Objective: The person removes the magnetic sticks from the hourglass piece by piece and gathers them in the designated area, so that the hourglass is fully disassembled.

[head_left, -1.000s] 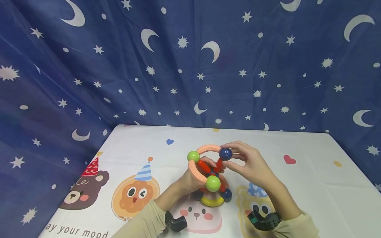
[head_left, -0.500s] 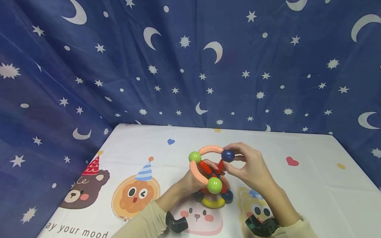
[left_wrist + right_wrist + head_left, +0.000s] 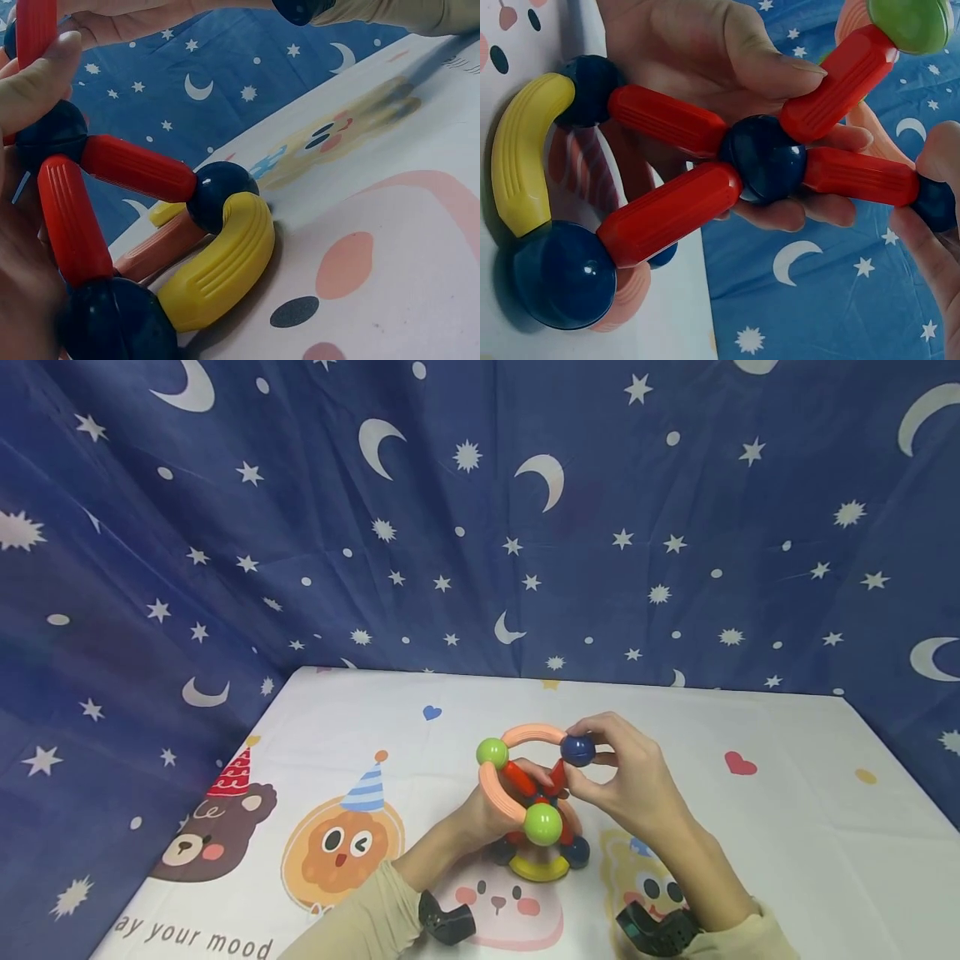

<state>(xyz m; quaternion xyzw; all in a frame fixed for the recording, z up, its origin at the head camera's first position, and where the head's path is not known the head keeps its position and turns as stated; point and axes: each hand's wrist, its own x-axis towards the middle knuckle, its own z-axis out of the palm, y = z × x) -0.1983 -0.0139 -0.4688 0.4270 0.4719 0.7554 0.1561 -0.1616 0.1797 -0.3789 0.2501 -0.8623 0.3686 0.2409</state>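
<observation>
A tower of magnetic rods and balls stands on the table in front of me. At its foot are blue balls, a yellow curved rod (image 3: 538, 868) and a pink curved rod (image 3: 626, 296). Straight red rods meet at a middle blue ball (image 3: 763, 159). Higher up, pink curved rods (image 3: 534, 732) link two green balls (image 3: 492, 753) and a top blue ball (image 3: 577, 751). My left hand (image 3: 480, 817) grips the tower's middle, its thumb on an upper red rod (image 3: 840, 84) and fingers behind the middle ball. My right hand (image 3: 637, 777) pinches the top blue ball between thumb and fingers.
A white tablecloth (image 3: 795, 810) printed with cartoon faces, hearts and lettering covers the table. Behind and to the left hangs a dark blue curtain (image 3: 420, 610) with moons and stars. Black straps with camera mounts (image 3: 446, 920) sit at both wrists.
Both hands keep their hold, and the tower stands as before. The head view has shifted slightly, moving the whole scene a little to the right in it.
</observation>
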